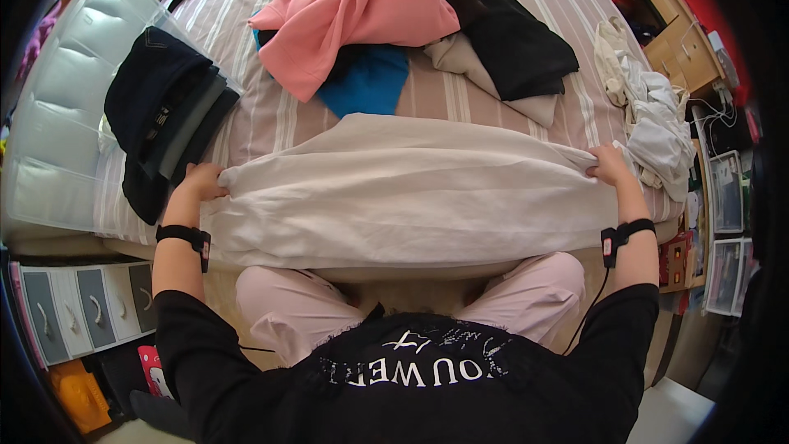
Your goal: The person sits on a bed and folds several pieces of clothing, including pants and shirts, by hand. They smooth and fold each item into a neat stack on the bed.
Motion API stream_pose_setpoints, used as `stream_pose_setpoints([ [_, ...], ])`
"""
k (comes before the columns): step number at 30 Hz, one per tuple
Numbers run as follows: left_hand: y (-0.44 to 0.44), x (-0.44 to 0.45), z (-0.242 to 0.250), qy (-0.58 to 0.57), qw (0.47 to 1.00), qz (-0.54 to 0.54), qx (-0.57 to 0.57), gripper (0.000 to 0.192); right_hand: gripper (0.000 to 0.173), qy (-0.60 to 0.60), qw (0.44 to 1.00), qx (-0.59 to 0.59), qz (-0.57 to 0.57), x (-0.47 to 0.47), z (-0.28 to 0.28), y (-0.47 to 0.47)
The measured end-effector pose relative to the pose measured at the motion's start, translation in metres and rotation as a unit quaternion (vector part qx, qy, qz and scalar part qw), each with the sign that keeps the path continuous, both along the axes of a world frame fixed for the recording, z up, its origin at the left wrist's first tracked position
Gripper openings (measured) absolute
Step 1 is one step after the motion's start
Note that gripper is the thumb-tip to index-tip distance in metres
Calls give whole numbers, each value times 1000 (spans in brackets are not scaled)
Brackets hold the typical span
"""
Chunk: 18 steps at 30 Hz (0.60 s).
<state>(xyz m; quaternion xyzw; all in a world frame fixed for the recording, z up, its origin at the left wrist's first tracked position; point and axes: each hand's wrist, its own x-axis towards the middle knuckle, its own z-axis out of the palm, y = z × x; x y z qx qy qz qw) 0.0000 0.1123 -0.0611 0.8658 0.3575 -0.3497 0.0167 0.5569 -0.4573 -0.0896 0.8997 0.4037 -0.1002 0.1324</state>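
Observation:
A cream-coloured cloth garment [394, 191] lies stretched along the near edge of the bed, in front of my knees. My left hand [206, 182] grips its left end, close to a stack of folded dark trousers [160, 98]. At the other end my right hand [607, 163] pinches the fabric, beside a crumpled heap of white clothes [656, 120]. The cloth spans between both hands with shallow lengthwise folds. Which kind of garment it is, I cannot tell.
Beyond the cloth lie a pink garment [357, 18], a blue one [367, 83], a black one [518, 43] and a beige one [468, 65] on the striped bedcover [431, 86]. A clear plastic box [55, 191] stands at left; a wooden cabinet [684, 43] is at right.

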Motion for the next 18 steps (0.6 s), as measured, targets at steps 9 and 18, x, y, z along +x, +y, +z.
stream_pose_setpoints([
  [9,-9,6,127,-518,806,-102,266,5,23,-263,896,348,-83,35,118,-26],
  [18,-9,-6,125,-568,674,-107,460,10,10,-450,790,403,103,15,138,-56],
])
